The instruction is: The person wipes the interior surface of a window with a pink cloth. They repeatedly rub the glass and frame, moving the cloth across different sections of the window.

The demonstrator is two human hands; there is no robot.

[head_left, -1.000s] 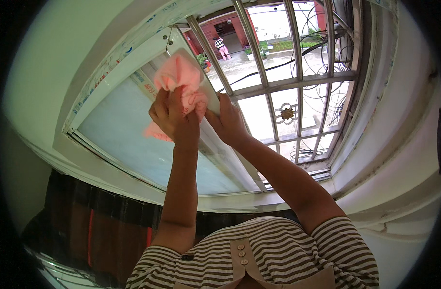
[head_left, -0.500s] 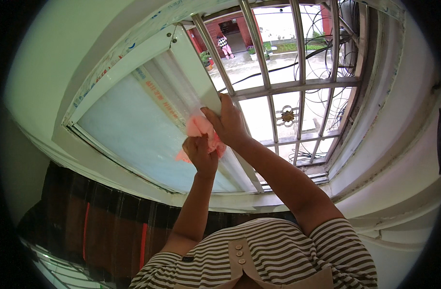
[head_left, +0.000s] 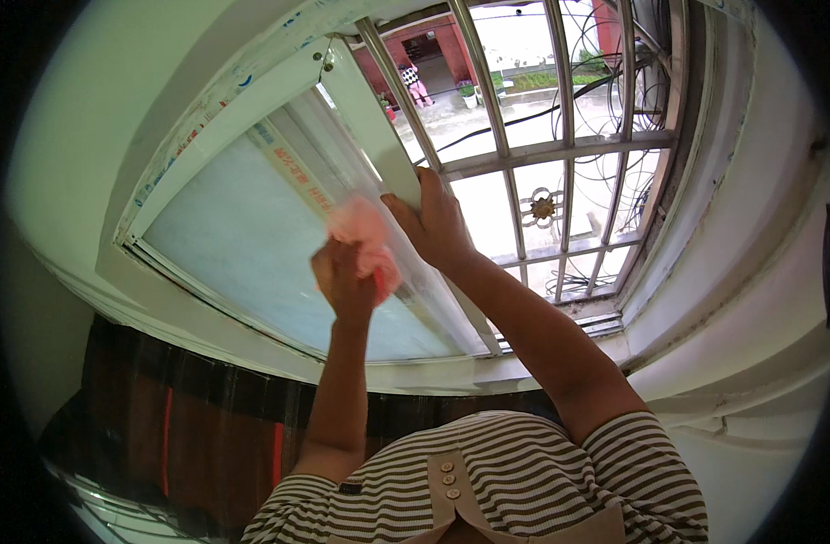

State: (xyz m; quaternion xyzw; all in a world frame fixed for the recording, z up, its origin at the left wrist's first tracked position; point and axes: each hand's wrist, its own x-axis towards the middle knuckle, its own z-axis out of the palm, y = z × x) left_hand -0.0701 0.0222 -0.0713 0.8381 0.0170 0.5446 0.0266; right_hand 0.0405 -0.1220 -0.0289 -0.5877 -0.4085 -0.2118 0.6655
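Note:
My left hand (head_left: 344,281) grips a crumpled pink cloth (head_left: 368,238) and presses it against the frosted glass of a sliding window pane (head_left: 242,236), beside its white upright frame. My right hand (head_left: 437,222) is wrapped around the edge of that white frame (head_left: 378,145), fingers curled over it, just right of the cloth. Both forearms reach up from the lower edge of the view.
A white metal window grille (head_left: 560,145) with a round ornament covers the open half on the right, with a wet courtyard and cables beyond. The white sill (head_left: 415,372) runs below the window. A dark striped curtain (head_left: 188,417) hangs under it on the left.
My left hand has carried the pink cloth down the pane from near the top to its middle. My right hand has stayed on the frame edge.

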